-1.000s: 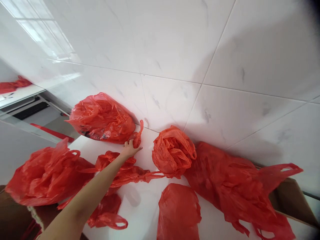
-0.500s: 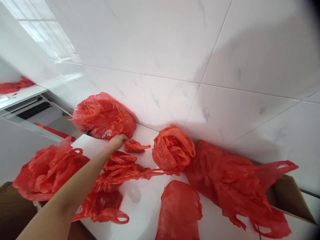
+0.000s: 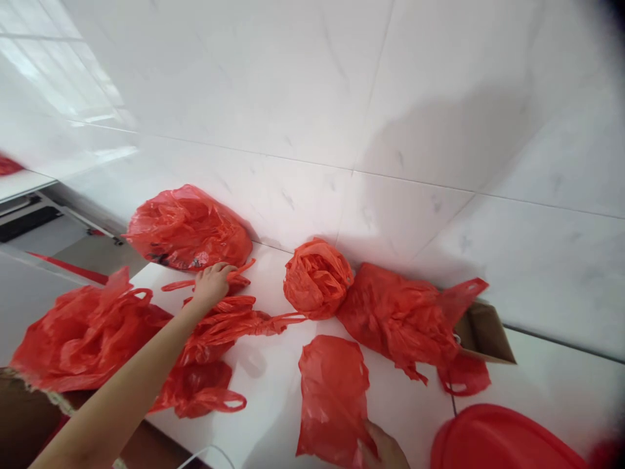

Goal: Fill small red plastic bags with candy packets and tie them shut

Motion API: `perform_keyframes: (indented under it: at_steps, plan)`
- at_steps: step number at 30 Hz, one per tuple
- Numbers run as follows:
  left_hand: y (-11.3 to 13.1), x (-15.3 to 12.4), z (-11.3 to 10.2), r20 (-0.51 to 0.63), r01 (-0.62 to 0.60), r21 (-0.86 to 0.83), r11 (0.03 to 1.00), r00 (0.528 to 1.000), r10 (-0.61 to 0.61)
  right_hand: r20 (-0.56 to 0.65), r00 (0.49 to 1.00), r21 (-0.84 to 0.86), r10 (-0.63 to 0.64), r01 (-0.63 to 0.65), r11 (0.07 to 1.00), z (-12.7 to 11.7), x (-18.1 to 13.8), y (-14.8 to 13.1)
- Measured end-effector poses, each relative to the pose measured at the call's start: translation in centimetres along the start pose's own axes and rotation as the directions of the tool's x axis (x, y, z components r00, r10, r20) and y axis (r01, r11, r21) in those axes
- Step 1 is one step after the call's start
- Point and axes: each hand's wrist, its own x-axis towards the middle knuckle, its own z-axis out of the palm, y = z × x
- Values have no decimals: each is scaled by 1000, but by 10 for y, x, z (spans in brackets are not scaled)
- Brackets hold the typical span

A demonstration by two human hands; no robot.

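My left hand (image 3: 213, 284) reaches across from the lower left, its fingers closed on a small red plastic bag (image 3: 239, 281) whose handle ends stick out on both sides. Low in the view, my right hand (image 3: 385, 451) grips the near right edge of a flat red plastic bag (image 3: 334, 394); part of this hand is cut off by the frame. Just below my left hand lie crumpled red plastic bags (image 3: 222, 326), one with a looped handle. A bulky, full red bag (image 3: 190, 225) rests behind my left hand against the wall.
A round bundle of red bags (image 3: 318, 279) and a spread heap (image 3: 400, 312) line the tiled wall (image 3: 273, 78). A cardboard box (image 3: 488, 332) is at right, a red plastic object (image 3: 498, 440) at lower right. More bags (image 3: 83, 339) top a box at left.
My left hand has moved slightly left with the small bag. My right hand has come into view at the flat bag. The view has shifted, bringing the red plastic object into sight.
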Motion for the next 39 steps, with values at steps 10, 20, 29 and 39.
perform_keyframes:
  at_steps: [10, 20, 29, 39]
  plan:
    - [207, -206, 11, 92, -466, -616, 635, 758, 646, -215, 941, 69, -260, 280, 957, -30, -48, -48]
    - [188, -265, 62, 143, -325, -472, 820, 889, 435, -149, 961, 333, -235, 272, 903, -27, -88, -57]
    - [173, -290, 58, 171, -53, -539, 841, 970, 171, -111, 971, 551, -212, 238, 800, -35, -111, -68]
    - [211, -326, -30, 362, 239, -915, 324, 842, 401, -45, 885, 411, -464, 440, 799, -10, -142, -110]
